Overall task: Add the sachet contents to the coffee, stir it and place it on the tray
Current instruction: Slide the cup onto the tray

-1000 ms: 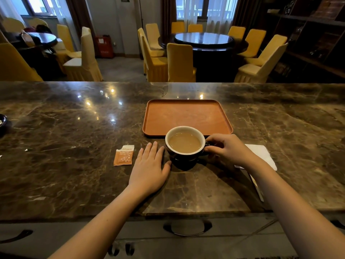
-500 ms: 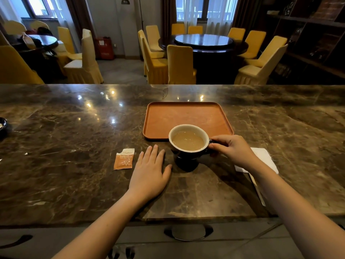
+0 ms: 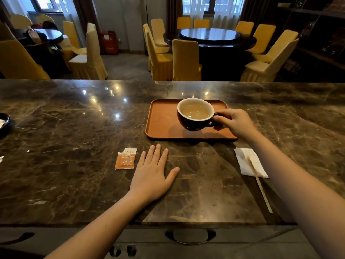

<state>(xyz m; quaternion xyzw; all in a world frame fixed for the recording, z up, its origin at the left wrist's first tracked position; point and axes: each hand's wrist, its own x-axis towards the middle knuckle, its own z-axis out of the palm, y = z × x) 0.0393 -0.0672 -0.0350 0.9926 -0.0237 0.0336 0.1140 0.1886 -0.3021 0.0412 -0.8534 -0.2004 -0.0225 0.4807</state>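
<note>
A dark coffee cup (image 3: 194, 123) with a white inside holds milky coffee. My right hand (image 3: 236, 123) grips its handle and holds it just above the orange tray (image 3: 160, 122), over the tray's right half; its shadow falls on the tray below. My left hand (image 3: 152, 173) lies flat on the marble counter, fingers apart, holding nothing. A torn orange sachet (image 3: 125, 158) lies on the counter just left of that hand.
A white napkin (image 3: 251, 162) with a wooden stirrer (image 3: 260, 185) across it lies right of centre on the marble counter (image 3: 56, 146). A dark dish (image 3: 3, 124) sits at the far left edge. Yellow chairs and round tables stand beyond the counter.
My right hand has lifted the cup off the counter and carried it forward over the tray. The left hand has stayed flat in place.
</note>
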